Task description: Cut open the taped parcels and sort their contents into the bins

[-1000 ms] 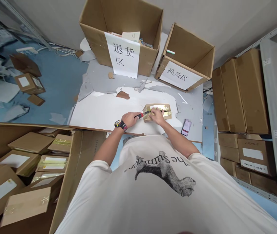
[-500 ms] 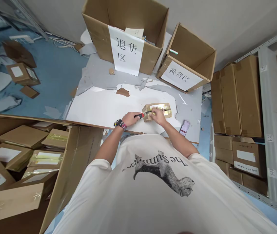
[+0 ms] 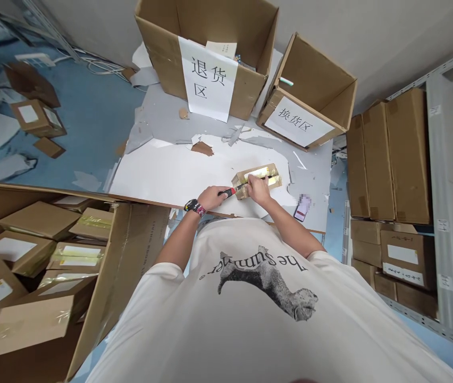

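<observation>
1. Reading a clock from the small carton (image 3: pixel 259 171), with twelve pointing straight away from the person, the desk (image 3: pixel 158 175) is stretching out beneath it; its white top is showing torn grey areas and a brown patch (image 3: pixel 202 148).
2. A large open carton (image 3: pixel 246 90) with a handwritten sheet is standing at eleven o'clock and holding a few items; a narrower open box (image 3: pixel 314 66), also labelled, is standing at one.
3. A phone (image 3: pixel 300 212) is lying on the desk at four.
4. Blue floor (image 3: pixel 99 117) is showing at ten, metal shelving (image 3: pixel 442 186) stacked with cartons is rising at three, and a big bin (image 3: pixel 139 239) of taped parcels is sitting at eight.
5. The small carton is lying on the desk near the person's edge, its long axis running from between eight and nine to between two and three.
6. The left hand (image 3: pixel 211 197) is gripping a red-and-black knife (image 3: pixel 229 191), which is pointing between two and three, its front end reaching the carton.
7. The right hand (image 3: pixel 257 187) is resting on the carton with bent fingers; whether it is gripping, I cannot tell.
</observation>
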Demonstrator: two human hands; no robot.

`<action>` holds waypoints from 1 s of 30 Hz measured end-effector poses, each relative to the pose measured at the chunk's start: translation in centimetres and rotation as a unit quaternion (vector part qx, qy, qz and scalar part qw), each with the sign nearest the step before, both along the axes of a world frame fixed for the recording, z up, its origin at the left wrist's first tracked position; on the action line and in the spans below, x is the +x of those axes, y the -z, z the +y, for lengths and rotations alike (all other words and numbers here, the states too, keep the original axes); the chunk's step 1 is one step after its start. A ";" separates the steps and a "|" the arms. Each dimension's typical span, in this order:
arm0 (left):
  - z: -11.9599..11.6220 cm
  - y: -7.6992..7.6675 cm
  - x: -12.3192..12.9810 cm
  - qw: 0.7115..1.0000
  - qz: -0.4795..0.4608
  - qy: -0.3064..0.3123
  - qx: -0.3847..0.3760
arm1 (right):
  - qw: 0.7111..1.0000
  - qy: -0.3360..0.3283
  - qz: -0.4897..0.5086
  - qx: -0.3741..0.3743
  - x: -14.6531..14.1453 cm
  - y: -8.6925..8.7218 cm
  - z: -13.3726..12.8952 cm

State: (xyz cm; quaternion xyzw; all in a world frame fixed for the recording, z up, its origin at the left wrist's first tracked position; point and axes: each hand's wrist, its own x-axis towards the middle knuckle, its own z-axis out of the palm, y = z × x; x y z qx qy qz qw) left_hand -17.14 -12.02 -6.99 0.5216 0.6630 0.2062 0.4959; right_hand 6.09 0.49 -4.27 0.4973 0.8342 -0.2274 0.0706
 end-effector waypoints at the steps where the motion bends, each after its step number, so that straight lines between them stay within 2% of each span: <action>1: -0.2 0.1 0.0 1.000 -0.001 -0.003 0.001 | 1.000 0.002 0.002 0.000 -0.1 0.0 0.0; 10: 1.5 0.3 0.4 0.999 -0.030 -0.029 0.001 | 1.000 -0.005 0.002 0.002 -0.7 -0.1 0.5; 16: 0.2 0.1 0.2 0.998 -0.056 -0.037 -0.017 | 1.000 -0.015 0.006 0.001 -0.6 -0.2 0.4; 21: 0.2 -0.5 1.1 0.999 0.024 -0.039 -0.002 | 1.000 -0.014 0.016 0.003 -0.4 -0.2 0.7; 30: -1.6 -0.8 1.4 0.999 0.046 -0.010 0.024 | 0.999 0.009 0.037 -0.008 -0.5 0.1 1.4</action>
